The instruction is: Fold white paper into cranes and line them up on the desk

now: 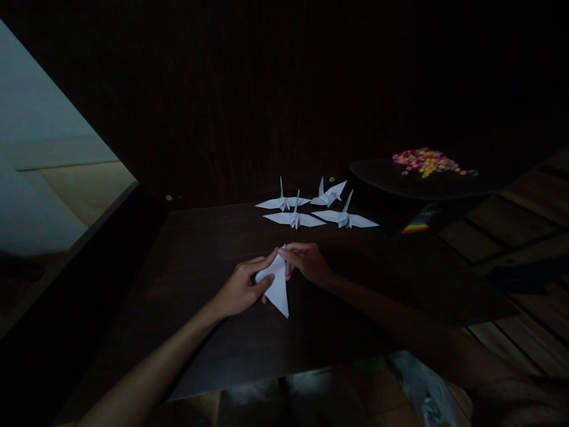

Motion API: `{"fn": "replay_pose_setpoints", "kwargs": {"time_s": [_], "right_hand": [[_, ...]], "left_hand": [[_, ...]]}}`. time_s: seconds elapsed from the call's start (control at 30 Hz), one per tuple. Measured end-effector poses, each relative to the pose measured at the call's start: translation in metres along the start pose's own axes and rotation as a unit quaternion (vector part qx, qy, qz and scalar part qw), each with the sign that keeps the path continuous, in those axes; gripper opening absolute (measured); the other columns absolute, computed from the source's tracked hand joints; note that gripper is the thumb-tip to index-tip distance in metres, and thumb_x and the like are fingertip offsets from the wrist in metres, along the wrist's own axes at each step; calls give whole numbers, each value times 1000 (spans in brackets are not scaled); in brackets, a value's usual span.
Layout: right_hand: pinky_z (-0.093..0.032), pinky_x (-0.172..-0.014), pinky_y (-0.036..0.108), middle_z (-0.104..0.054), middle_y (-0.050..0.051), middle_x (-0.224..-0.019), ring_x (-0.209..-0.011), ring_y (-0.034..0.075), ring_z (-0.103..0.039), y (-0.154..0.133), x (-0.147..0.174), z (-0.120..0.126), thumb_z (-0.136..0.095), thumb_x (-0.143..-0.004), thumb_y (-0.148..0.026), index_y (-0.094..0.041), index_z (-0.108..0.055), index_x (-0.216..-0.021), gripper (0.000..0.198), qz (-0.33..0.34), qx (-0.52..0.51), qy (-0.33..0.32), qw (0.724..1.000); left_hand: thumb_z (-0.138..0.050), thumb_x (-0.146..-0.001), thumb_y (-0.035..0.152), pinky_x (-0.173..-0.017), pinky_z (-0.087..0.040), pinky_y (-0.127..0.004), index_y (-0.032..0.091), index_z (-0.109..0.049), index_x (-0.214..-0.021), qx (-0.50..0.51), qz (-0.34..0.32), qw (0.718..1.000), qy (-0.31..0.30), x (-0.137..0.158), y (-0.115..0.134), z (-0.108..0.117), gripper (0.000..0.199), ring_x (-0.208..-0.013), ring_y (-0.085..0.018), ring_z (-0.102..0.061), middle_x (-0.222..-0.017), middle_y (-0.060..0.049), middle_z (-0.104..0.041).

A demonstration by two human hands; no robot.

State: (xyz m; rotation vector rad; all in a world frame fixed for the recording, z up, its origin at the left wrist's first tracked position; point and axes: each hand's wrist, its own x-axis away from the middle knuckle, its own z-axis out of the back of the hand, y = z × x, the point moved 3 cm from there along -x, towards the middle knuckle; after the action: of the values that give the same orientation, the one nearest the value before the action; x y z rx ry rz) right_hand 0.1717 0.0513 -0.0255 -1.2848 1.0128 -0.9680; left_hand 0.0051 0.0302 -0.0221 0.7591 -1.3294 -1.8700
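A folded piece of white paper [278, 292], roughly triangular with one point toward me, is held up over the dark wooden surface. My left hand [243, 287] grips its left side, thumb on the front face and fingers partly hidden behind. At the top corner, my right hand [310, 263] pinches the paper between thumb and fingers. Beyond my hands stand several white origami cranes with spread wings: a front left one [295, 220], a front right one [345, 219], a back left one [283, 203] and a back right one [329, 195].
A rounded dark shelf [377, 178] at the right bears a heap of small colourful pieces [427, 161]. A dark panel [249, 107] rises behind the cranes. Wooden slats [528, 225] lie at far right, and a plastic bag [420, 379] sits below the front edge.
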Motion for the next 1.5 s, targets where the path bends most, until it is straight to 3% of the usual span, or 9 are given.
{"fn": "replay_pose_setpoints", "kwargs": {"time_s": [0.13,0.4,0.5,0.6,0.7,1.03,1.5], "right_hand": [[-45,-47,24,-59,-2,-47,-42,12,-57,0,0,0,-60,-81,-49,-16,-61,-67,36,1,17,-1,1000],[-45,-47,24,-56,-4,-45,-41,12,-56,0,0,0,-60,-81,-44,-17,-60,-66,31,1,18,14,1000],[-45,-47,24,-56,-4,-46,-41,12,-56,-1,1,0,-59,-82,-40,-16,-62,-68,28,12,19,14,1000],[-45,-49,24,-57,-4,-47,-42,12,-57,-2,2,0,-58,-83,-38,-15,-62,-70,27,25,26,5,999],[-46,-49,24,-58,-4,-47,-43,12,-57,-2,3,0,-58,-84,-39,-15,-63,-72,27,32,27,-5,999],[-45,-48,23,-60,-2,-46,-42,12,-59,1,2,-1,-55,-85,-46,-16,-63,-67,36,11,63,1,998],[-45,-50,23,-60,-2,-47,-43,12,-58,-1,3,0,-54,-86,-45,-16,-61,-65,37,36,76,-8,996]], "left_hand": [[-57,-88,31,-47,-51,-19,18,-49,-138,4,5,1000,1,-1,-2,0,52,-63,-10,-53,-93,-4,-55],[-61,-86,35,-47,-50,-21,17,-32,-147,123,66,990,-11,-1,-1,-4,70,-54,-9,-50,-77,0,-61],[-55,-90,42,-46,-49,-22,16,-41,-143,143,82,986,-4,-2,1,-4,61,-55,-11,-53,-77,-2,-64],[-48,-93,45,-47,-48,-20,14,-59,-128,136,80,987,-24,-3,4,-3,47,-54,-10,-53,-77,-3,-65],[-50,-92,44,-47,-48,-20,13,-66,-116,118,82,989,-31,-4,5,-2,43,-54,-10,-53,-76,-3,-65],[-59,-87,41,-44,-48,-19,11,-68,-113,64,80,995,4,-4,2,-2,40,-51,-9,-50,-65,1,-59],[-63,-84,41,-43,-49,-19,12,-69,-111,92,88,992,-4,-4,-3,-4,40,-53,-10,-51,-67,1,-59]]}}
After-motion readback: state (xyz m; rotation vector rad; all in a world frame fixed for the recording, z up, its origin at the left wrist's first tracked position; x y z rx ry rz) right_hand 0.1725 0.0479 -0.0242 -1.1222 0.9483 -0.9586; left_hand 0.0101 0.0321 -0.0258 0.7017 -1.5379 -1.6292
